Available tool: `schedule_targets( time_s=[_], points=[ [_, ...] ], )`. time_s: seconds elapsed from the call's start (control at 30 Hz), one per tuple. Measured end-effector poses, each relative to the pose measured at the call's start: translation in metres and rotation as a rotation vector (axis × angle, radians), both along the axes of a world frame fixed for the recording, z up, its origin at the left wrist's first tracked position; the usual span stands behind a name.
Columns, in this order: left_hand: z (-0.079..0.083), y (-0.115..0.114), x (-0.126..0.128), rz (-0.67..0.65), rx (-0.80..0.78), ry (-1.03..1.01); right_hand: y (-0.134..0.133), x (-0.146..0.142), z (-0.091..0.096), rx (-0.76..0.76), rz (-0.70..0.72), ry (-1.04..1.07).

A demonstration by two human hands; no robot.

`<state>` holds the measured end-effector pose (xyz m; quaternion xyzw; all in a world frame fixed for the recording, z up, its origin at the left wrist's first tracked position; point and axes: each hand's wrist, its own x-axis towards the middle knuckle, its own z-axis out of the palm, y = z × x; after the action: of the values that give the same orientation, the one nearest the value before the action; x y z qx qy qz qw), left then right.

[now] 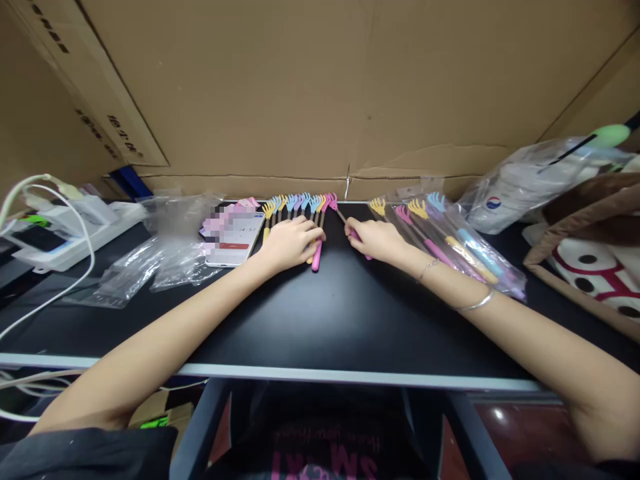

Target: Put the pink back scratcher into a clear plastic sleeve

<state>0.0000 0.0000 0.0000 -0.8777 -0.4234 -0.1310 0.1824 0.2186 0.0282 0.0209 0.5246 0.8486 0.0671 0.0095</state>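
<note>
Several back scratchers (316, 261) with small claw-shaped heads in yellow, blue, purple and pink lie side by side in a row on the black tabletop. My left hand (290, 241) rests over their handles, fingers spread across the row, and its fingertips touch the pink one at the right end. It covers most of the handles. My right hand (373, 239) is closed around the handle of another pink back scratcher (341, 215), which slants up and left so that its head meets the row's right end.
More back scratchers in clear plastic sleeves (463, 250) lie right of my right hand. Left are a phone (235, 241), crumpled plastic bags (173, 243) and a power strip (85, 237) with cables. A bagged cup (505, 193) and patterned bag (590, 260) stand right; cardboard (320, 87) walls the back.
</note>
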Motion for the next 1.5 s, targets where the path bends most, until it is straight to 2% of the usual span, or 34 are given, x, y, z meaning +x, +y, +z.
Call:
schedule_targets(
  time_s=[0.7,0.87,1.2,1.5],
  points=[
    [0.0,-0.002,0.0,-0.013,0.002,-0.021,-0.002,0.002,0.003,-0.009,-0.08,-0.039],
    [-0.001,0.0,-0.001,-0.012,0.005,-0.032,-0.015,0.006,0.004,-0.018,-0.063,-0.053],
    [-0.006,0.003,-0.003,0.0,0.005,-0.073,-0.06,0.018,0.001,0.05,0.012,-0.16],
    [-0.004,0.0,-0.004,0.012,-0.042,-0.053,-0.067,0.026,0.0,-0.008,-0.009,-0.075]
  ],
)
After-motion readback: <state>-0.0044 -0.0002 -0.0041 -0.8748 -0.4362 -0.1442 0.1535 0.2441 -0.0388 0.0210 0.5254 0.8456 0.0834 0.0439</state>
